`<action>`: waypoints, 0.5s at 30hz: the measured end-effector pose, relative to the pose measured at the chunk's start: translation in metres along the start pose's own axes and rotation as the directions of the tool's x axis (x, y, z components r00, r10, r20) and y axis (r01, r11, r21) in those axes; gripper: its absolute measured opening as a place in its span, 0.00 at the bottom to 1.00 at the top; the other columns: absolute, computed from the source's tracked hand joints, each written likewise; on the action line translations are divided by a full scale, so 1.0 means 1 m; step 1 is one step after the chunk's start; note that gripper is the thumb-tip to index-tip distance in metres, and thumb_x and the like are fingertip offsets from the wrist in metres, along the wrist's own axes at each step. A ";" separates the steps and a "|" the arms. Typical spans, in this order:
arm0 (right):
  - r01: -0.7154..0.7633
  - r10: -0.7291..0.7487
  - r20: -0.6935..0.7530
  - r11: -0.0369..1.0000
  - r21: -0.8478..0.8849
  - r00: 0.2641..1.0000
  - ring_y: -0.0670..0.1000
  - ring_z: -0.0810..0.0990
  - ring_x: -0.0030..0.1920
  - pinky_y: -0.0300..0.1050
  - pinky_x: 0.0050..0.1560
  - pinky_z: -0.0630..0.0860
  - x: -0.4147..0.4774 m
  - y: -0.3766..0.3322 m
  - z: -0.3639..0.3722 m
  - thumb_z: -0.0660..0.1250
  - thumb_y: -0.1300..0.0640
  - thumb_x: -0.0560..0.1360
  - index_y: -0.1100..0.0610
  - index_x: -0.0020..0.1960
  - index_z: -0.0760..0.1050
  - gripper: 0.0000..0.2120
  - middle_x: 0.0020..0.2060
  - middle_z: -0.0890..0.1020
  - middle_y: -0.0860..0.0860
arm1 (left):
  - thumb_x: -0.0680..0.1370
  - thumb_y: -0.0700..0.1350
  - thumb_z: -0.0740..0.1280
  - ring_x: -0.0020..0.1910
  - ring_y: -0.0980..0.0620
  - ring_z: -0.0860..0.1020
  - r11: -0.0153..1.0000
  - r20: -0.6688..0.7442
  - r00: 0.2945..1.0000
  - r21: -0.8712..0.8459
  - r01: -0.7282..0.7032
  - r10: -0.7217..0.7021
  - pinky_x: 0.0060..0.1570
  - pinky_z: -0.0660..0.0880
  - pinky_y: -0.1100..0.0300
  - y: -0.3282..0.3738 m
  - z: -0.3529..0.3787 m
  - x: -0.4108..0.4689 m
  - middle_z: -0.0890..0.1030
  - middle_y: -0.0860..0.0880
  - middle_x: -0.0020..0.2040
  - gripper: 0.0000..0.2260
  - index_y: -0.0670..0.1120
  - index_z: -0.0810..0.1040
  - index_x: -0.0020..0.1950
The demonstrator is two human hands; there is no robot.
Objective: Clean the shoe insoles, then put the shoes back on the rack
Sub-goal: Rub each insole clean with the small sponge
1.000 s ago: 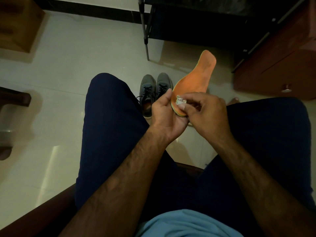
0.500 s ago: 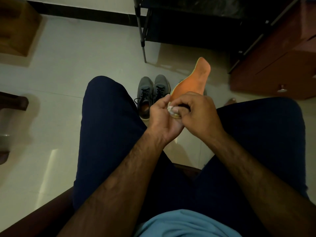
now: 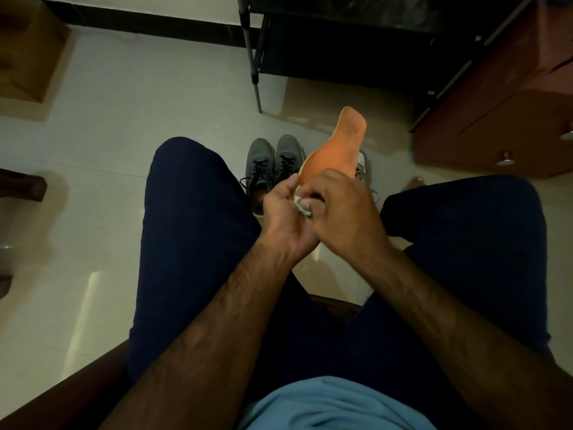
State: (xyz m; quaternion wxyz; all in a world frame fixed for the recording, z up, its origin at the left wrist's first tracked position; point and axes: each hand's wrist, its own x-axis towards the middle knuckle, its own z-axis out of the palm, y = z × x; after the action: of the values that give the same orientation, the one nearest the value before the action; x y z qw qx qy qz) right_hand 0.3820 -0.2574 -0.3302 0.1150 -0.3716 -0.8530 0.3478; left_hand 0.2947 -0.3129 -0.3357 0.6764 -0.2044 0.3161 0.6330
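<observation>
You held the orange insole (image 3: 338,150) up between your knees, heel end gripped in your left hand (image 3: 283,220), toe towards the rack (image 3: 341,41). Over the last second your right hand (image 3: 345,223), pinching a small pale wipe (image 3: 302,207), closed in over the heel, both hands touching. Cleaning looked unfinished; the grey shoes (image 3: 273,166) sat on the floor (image 3: 124,119), unracked.
</observation>
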 end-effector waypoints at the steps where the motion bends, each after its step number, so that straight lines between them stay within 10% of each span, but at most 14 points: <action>1: 0.027 -0.027 0.025 1.000 0.006 0.999 0.44 0.78 0.46 0.41 0.48 0.74 -0.004 0.000 0.001 0.73 0.62 0.75 0.52 0.47 0.84 0.06 0.45 0.82 0.47 | 0.85 0.53 0.52 0.37 0.46 0.85 1.000 -0.007 1.000 -0.005 0.007 -0.007 0.43 0.82 0.57 0.001 0.000 -0.001 0.83 0.39 0.37 0.31 0.33 0.83 0.38; 6: -0.152 0.152 -0.045 0.988 -0.004 0.987 0.47 0.80 0.49 0.41 0.51 0.76 0.023 0.027 -0.012 0.73 0.61 0.75 0.52 0.49 0.85 0.06 0.49 0.84 0.48 | 0.85 0.52 0.54 0.62 0.40 0.78 0.997 -0.049 0.997 -0.052 -0.056 0.053 0.72 0.69 0.48 -0.003 0.002 0.007 0.80 0.33 0.64 0.26 0.32 0.73 0.70; 11: 0.050 -0.050 0.032 0.999 0.001 0.998 0.47 0.80 0.45 0.44 0.48 0.76 -0.003 0.007 -0.003 0.74 0.61 0.73 0.52 0.47 0.84 0.06 0.44 0.82 0.48 | 0.84 0.54 0.59 0.76 0.38 0.69 0.998 -0.058 0.998 -0.058 -0.038 0.035 0.80 0.58 0.50 0.005 -0.005 0.011 0.79 0.33 0.59 0.28 0.29 0.74 0.67; 15: -0.124 0.123 -0.075 0.992 -0.004 0.990 0.47 0.79 0.50 0.46 0.51 0.77 0.021 0.036 -0.012 0.74 0.57 0.74 0.48 0.46 0.83 0.05 0.45 0.83 0.44 | 0.83 0.48 0.60 0.69 0.38 0.76 0.994 -0.036 0.994 0.005 -0.107 0.107 0.77 0.65 0.46 0.000 0.001 0.013 0.80 0.35 0.64 0.24 0.33 0.71 0.73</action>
State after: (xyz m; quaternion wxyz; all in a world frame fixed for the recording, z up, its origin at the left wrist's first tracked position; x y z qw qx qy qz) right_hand 0.3925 -0.2192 -0.3469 0.1235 -0.4369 -0.8250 0.3365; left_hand 0.2948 -0.3029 -0.3443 0.6360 -0.1977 0.3398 0.6641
